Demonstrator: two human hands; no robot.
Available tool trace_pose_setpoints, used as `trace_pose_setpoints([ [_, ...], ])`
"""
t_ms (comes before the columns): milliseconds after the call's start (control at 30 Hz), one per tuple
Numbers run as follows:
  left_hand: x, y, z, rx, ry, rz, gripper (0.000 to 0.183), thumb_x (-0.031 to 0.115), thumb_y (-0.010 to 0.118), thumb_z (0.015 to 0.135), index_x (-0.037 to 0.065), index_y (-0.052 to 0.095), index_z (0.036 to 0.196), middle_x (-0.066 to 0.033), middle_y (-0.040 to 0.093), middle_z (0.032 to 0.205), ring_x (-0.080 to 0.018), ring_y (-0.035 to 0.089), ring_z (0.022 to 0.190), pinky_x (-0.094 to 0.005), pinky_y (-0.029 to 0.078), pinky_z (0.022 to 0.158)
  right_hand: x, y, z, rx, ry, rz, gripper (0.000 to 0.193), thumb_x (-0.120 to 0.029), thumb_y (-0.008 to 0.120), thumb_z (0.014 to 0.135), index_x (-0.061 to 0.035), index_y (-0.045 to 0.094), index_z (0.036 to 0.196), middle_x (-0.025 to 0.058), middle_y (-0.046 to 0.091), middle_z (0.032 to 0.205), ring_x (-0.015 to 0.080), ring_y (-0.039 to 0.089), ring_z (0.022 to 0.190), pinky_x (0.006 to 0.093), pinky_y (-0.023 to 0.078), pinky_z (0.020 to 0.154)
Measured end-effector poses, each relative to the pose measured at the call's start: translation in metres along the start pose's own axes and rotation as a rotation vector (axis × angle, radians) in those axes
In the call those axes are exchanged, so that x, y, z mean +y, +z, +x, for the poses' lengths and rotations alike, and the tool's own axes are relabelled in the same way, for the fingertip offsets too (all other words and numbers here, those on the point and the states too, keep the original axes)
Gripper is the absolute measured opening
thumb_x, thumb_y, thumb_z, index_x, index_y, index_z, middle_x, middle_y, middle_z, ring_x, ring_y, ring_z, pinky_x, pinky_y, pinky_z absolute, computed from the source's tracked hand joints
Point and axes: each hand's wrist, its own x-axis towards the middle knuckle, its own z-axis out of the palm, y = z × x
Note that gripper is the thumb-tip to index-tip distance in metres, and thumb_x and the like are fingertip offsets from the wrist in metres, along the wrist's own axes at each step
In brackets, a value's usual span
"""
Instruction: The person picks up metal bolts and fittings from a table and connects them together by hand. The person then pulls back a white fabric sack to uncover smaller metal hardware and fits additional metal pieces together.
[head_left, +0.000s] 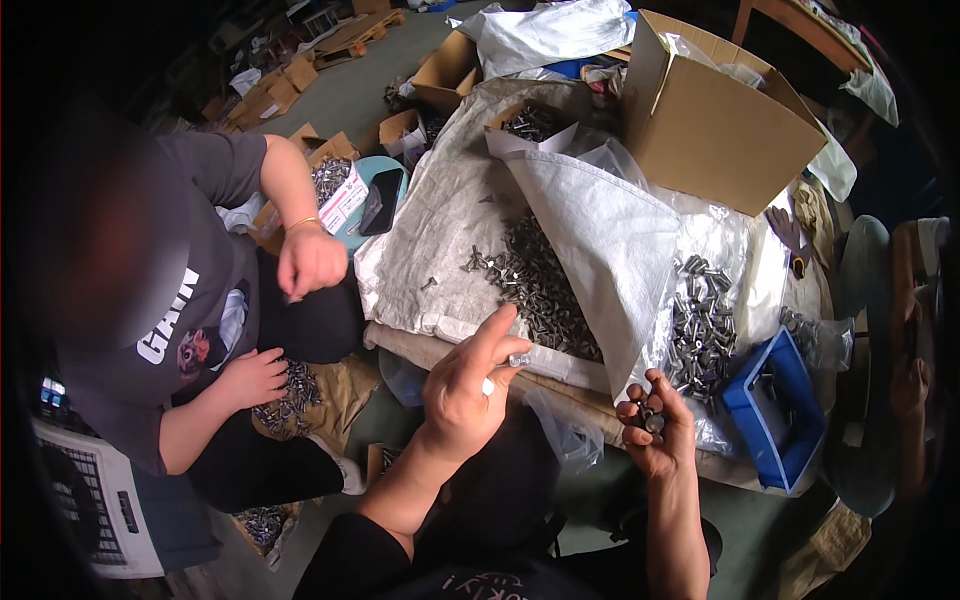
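My left hand (464, 392) is raised at the near edge of the work surface, with a small shiny metal bolt (519, 360) pinched at its fingertips. A small white spot shows by its fingers; I cannot make out what it is. To the right, my right hand (662, 428) is curled around several short dark bolts (650, 418), palm turned up. Beyond my hands, a heap of loose dark bolts (535, 275) lies on a white woven sheet (425, 240), partly under a folded white flap (600, 235). Shinier bolts (703, 325) lie on clear plastic at the right.
A blue plastic bin (752, 425) stands tilted at the right edge. A large cardboard box (715, 125) is at the back right. On the left sits a co-worker (215, 270), near a box of metal parts (332, 180) and a phone (381, 203) on a stool.
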Motion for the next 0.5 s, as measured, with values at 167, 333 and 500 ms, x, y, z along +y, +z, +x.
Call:
trace_pose_setpoints([
  [167,-0.0009,-0.0001,0.0002,-0.015,0.033,0.027,0.063,-0.018,0.06,0.058,-0.002,0.043,0.116,-0.015,0.06,0.095,-0.0223,0.062,0.077,-0.0269,0.051,0.064,-0.0007,-0.0025,0.0004,0.002,0.007,-0.002,0.024,-0.023,0.057,0.079,-0.0124,0.048,0.099,0.0086,0.051,0.082,0.0216,0.049,0.068,0.0184,0.032,0.036],
  [333,-0.0027,-0.0004,-0.001,-0.006,0.028,0.023,0.063,-0.018,0.06,0.056,-0.003,0.044,0.115,-0.0145,0.06,0.091,-0.0225,0.062,0.076,-0.027,0.051,0.063,-0.0013,-0.0011,-0.0004,0.014,-0.002,-0.008,0.023,-0.023,0.056,0.079,-0.0126,0.048,0.099,0.0086,0.051,0.082,0.0216,0.049,0.068,0.0184,0.032,0.036],
  [500,-0.0018,-0.0038,0.0024,-0.004,0.084,0.072,0.064,-0.018,0.059,0.055,-0.003,0.044,0.115,-0.0136,0.061,0.087,-0.0229,0.062,0.075,-0.027,0.05,0.063,-0.0007,0.002,-0.0006,0.009,0.002,-0.007,0.023,-0.023,0.056,0.079,-0.0128,0.048,0.098,0.0087,0.051,0.082,0.0215,0.049,0.068,0.0183,0.032,0.036],
])
